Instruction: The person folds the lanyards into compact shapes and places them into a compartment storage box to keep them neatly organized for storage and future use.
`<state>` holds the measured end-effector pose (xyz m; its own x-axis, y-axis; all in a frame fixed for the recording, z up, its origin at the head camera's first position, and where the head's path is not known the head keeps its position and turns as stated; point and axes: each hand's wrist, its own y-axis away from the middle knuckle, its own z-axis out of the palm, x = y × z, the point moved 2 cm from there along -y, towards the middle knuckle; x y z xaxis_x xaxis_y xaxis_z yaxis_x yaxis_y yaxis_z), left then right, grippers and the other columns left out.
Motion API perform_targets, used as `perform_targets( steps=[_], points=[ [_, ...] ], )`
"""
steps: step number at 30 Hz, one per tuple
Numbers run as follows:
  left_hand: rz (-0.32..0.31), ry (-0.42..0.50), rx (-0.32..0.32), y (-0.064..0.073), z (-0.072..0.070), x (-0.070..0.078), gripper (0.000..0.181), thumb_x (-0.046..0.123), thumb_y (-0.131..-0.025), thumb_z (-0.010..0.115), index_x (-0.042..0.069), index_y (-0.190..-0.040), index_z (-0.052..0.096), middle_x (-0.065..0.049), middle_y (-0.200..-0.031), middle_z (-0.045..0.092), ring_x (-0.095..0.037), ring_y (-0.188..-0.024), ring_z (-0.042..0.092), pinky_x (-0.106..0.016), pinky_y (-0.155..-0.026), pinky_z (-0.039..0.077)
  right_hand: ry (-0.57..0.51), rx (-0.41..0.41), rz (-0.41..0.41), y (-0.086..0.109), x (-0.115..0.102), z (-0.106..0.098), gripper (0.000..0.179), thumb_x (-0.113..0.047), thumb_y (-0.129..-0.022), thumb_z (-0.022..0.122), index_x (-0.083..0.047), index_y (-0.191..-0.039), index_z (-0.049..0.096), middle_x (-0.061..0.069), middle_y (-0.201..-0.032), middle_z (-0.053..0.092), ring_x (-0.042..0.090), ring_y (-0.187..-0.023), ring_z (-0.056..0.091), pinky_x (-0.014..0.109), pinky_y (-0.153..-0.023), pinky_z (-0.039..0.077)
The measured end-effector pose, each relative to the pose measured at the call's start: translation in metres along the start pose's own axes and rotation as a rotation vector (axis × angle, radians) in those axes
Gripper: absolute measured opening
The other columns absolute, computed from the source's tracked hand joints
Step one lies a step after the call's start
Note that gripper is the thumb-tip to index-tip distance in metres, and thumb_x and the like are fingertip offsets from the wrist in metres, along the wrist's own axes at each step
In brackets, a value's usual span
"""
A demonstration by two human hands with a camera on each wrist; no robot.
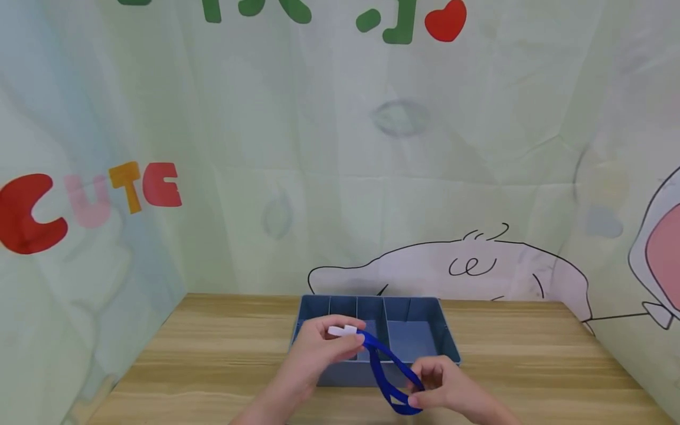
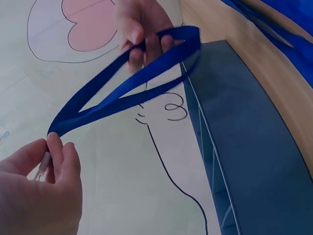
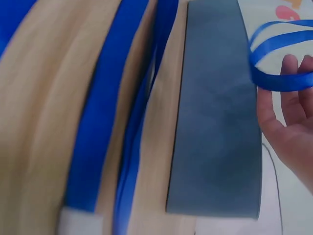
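Blue strap: we see the blue strap [image 2: 132, 100] in the air, spread into a loop between both hands, before the box's front edge in the head view.
Left hand: the left hand [image 1: 322, 347] is clamped on the strap's end, thumb and fingers together beside its white fitting [image 1: 348, 330].
Right hand: the right hand [image 1: 442, 383] is clamped on the far end of the loop, fingers curled.
Box: we note a divided box [image 1: 345, 375] near the bench's [image 1: 223, 339] back edge, between its corners.
Spare straps: more blue straps [image 3: 105, 98] lie forward of the box.
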<state>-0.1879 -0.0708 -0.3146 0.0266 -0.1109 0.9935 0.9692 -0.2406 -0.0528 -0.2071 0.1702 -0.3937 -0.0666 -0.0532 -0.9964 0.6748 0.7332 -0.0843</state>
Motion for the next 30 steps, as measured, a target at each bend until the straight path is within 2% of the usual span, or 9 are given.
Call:
perform_targets(
  steps=[4,7,10,13,16,20,23,26,30],
  points=[
    [-0.013,-0.001,0.044,-0.001,-0.012,-0.001,0.028,0.008,-0.081,0.069,-0.007,-0.105,0.065,-0.005,-0.086,0.064,-0.014,-0.076,0.066,-0.033,-0.078,0.054,-0.058,-0.081,-0.027,0.010,0.006,-0.004,0.024,0.003,-0.090,0.055,0.023,-0.094,0.042,-0.002,-0.088,0.067,0.006,-0.076,0.058,0.018,-0.071,0.048],
    [-0.019,0.002,0.059,-0.002,-0.021,-0.003,0.029,0.007,-0.082,0.068,-0.009,-0.105,0.063,-0.006,-0.088,0.064,-0.013,-0.077,0.065,-0.032,-0.079,0.054,-0.125,-0.134,-0.040,0.018,0.007,-0.005,0.017,0.002,-0.093,0.050,0.019,-0.097,0.049,-0.001,-0.089,0.068,0.008,-0.077,0.057,0.018,-0.072,0.048],
    [-0.027,-0.003,0.058,-0.001,-0.027,-0.006,0.027,0.006,-0.084,0.067,-0.010,-0.105,0.064,-0.007,-0.092,0.066,-0.013,-0.080,0.065,-0.032,-0.080,0.053,-0.243,-0.201,0.001,0.026,0.004,0.000,0.021,0.000,-0.097,0.043,0.012,-0.104,0.059,0.005,-0.094,0.068,0.014,-0.082,0.061,0.021,-0.078,0.049],
    [-0.047,-0.005,0.062,-0.002,-0.031,-0.012,0.024,0.006,-0.084,0.066,-0.009,-0.104,0.065,-0.008,-0.096,0.067,-0.013,-0.082,0.065,-0.032,-0.079,0.053,-0.294,-0.265,0.031,0.030,-0.003,0.010,0.026,0.001,-0.098,0.041,0.009,-0.105,0.064,0.011,-0.100,0.067,0.020,-0.091,0.062,0.029,-0.085,0.050],
    [-0.070,-0.003,0.072,-0.004,-0.032,-0.018,0.023,0.005,-0.084,0.066,-0.009,-0.103,0.065,-0.009,-0.097,0.067,-0.014,-0.081,0.065,-0.031,-0.078,0.054,-0.316,-0.336,-0.036,0.029,-0.011,0.020,0.025,0.004,-0.096,0.043,0.009,-0.105,0.066,0.014,-0.106,0.066,0.027,-0.101,0.058,0.039,-0.093,0.046],
    [-0.093,-0.005,0.062,-0.007,-0.033,-0.025,0.024,0.005,-0.084,0.067,-0.009,-0.103,0.065,-0.008,-0.096,0.067,-0.013,-0.079,0.065,-0.031,-0.077,0.054,-0.381,-0.439,-0.207,0.026,-0.022,0.028,0.030,0.007,-0.095,0.041,0.002,-0.113,0.065,0.012,-0.118,0.063,0.036,-0.120,0.046,0.055,-0.102,0.032],
    [-0.109,-0.004,0.048,-0.007,-0.033,-0.029,0.023,0.006,-0.084,0.067,-0.008,-0.103,0.065,-0.008,-0.095,0.067,-0.013,-0.079,0.065,-0.031,-0.077,0.054,-0.427,-0.461,-0.282,0.026,-0.028,0.028,0.033,0.005,-0.097,0.039,-0.003,-0.117,0.064,0.008,-0.120,0.063,0.035,-0.126,0.040,0.053,-0.103,0.030],
    [-0.110,0.019,0.067,-0.006,-0.035,-0.031,0.025,0.006,-0.084,0.066,-0.009,-0.104,0.064,-0.008,-0.093,0.067,-0.012,-0.077,0.065,-0.028,-0.075,0.054,-0.443,-0.408,-0.297,0.029,-0.030,0.022,0.033,0.002,-0.098,0.036,0.000,-0.114,0.065,0.009,-0.117,0.064,0.029,-0.121,0.045,0.047,-0.102,0.032],
    [-0.093,0.064,0.136,-0.005,-0.036,-0.032,0.026,0.003,-0.085,0.064,-0.013,-0.106,0.062,-0.006,-0.087,0.067,-0.011,-0.070,0.065,-0.025,-0.071,0.054,-0.310,-0.215,-0.219,0.033,-0.028,0.008,0.035,-0.003,-0.100,0.034,-0.002,-0.104,0.069,0.011,-0.111,0.066,0.021,-0.106,0.055,0.037,-0.094,0.039]
  ],
)
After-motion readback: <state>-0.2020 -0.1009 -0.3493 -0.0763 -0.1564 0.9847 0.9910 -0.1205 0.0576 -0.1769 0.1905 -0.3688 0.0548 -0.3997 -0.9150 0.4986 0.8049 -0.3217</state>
